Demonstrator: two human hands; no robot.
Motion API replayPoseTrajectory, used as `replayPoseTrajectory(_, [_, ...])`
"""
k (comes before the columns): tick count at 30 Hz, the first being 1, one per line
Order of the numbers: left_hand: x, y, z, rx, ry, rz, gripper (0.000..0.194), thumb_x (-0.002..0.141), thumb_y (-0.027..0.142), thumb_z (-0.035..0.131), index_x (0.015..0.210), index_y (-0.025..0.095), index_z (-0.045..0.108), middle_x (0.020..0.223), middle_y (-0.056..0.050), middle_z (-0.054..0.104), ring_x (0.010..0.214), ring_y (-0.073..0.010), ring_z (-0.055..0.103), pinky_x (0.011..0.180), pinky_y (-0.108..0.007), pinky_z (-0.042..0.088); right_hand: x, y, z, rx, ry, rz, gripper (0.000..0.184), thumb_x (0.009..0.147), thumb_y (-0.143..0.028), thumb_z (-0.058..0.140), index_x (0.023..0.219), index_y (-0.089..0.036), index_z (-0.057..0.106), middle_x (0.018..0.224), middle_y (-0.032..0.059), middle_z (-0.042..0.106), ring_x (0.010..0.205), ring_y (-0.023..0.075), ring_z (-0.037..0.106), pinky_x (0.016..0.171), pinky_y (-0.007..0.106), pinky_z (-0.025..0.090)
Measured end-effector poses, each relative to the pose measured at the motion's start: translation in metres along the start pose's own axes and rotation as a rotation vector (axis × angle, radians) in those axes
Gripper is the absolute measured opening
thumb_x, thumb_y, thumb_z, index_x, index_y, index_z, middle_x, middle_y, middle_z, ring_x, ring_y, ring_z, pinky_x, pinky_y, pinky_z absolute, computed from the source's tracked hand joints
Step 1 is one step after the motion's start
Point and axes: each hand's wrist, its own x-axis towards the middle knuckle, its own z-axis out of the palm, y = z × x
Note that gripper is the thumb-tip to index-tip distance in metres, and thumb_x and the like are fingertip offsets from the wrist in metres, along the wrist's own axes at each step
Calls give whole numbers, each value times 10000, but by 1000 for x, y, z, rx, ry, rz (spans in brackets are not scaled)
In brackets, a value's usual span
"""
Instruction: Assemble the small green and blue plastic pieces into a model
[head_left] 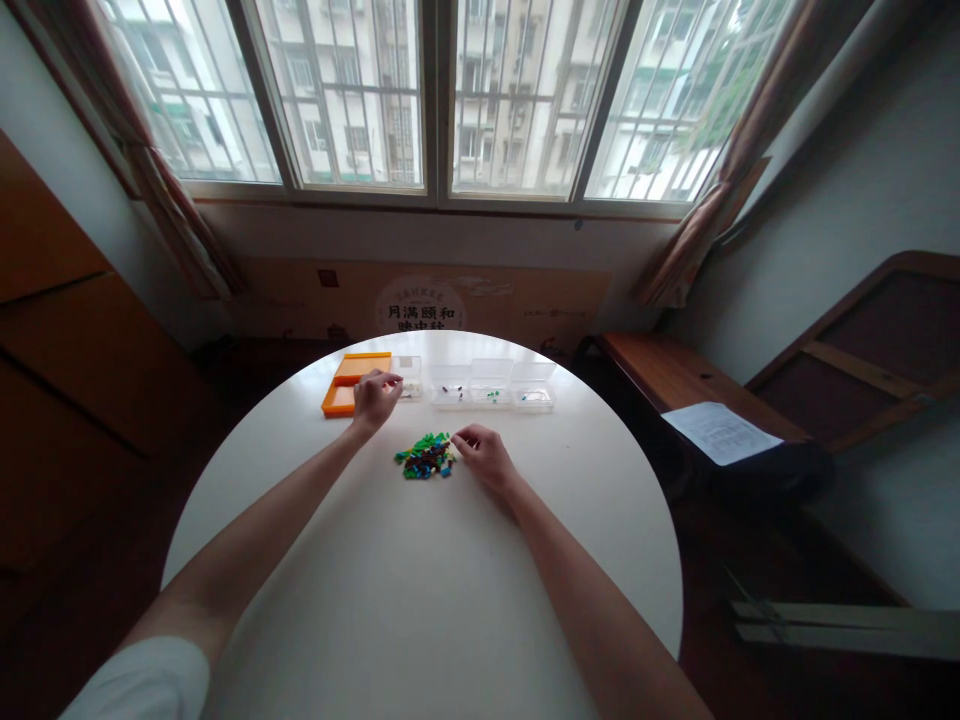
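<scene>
On the white table lies a small pile of green, brown and blue building bricks (426, 458). My right hand (486, 455) is at the pile's right edge, fingertips pinched together; anything between them is too small to make out. Farther back, my left hand (377, 397) hovers by the orange box (340, 403), its fingers drawn together toward a clear plastic box (409, 368). Whether those fingers hold a piece cannot be seen. To the right stand open clear boxes (491, 378) with a few small dark, green and blue pieces in their compartments.
The round white table (390, 600) reaches toward the window wall. Right of it, a wooden bench (652, 365) has a printed sheet of paper (720, 432) on it. A wooden cabinet (67, 380) stands on the left. Behind the table is a large printed cardboard panel (510, 290).
</scene>
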Motion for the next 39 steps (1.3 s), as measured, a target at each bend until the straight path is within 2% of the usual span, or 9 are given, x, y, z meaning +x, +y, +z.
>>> replayPoseTrajectory(4, [-33,8,-8,-247,-82,43,170,754,250,556,804,154,688,735,-34,604,618,-129,537,588,-250,437,0,0,0,25,-11,-1,169,779,-246,548,764,-141,679,685,35,639,572,107,529,568,216,412])
replayPoseTrajectory(7, [-57,11,-11,-323,-114,36,162,748,262,573,805,161,687,727,-25,601,625,-121,547,586,-242,441,0,1,1,16,-9,-19,141,768,-203,553,786,-146,681,705,34,626,574,103,533,581,216,425])
replayPoseTrajectory(10, [-71,9,-15,-349,-84,32,150,746,256,583,783,154,686,700,-22,591,625,-120,539,584,-241,440,-1,1,1,-18,1,-47,140,766,-166,547,794,-149,683,728,31,597,586,96,541,603,217,431])
replayPoseTrajectory(18, [-74,8,-20,-403,-102,12,154,757,255,573,797,155,682,732,-28,598,638,-119,543,559,-230,443,-5,1,1,-33,-69,-54,144,743,-129,542,788,-157,676,772,25,587,585,84,531,598,213,424])
replayPoseTrajectory(30, [-82,17,-23,-406,-150,99,128,772,203,562,822,176,677,712,-16,590,672,-125,546,595,-235,436,-4,2,-3,41,-133,-62,146,734,-126,543,803,-139,671,650,1,578,561,88,500,548,199,393])
replayPoseTrajectory(35, [-85,18,-22,-362,-158,145,140,779,211,555,822,179,685,712,-25,589,670,-133,534,621,-254,442,-7,-6,3,-18,-106,-146,164,756,-124,559,844,-177,686,757,15,567,596,86,506,592,213,413])
replayPoseTrajectory(39, [-86,20,-23,-344,-179,197,141,789,224,552,824,177,680,724,-33,582,687,-143,538,648,-267,449,-10,-17,7,-69,-146,-214,196,762,-134,589,898,-232,689,871,27,548,712,111,532,676,237,436])
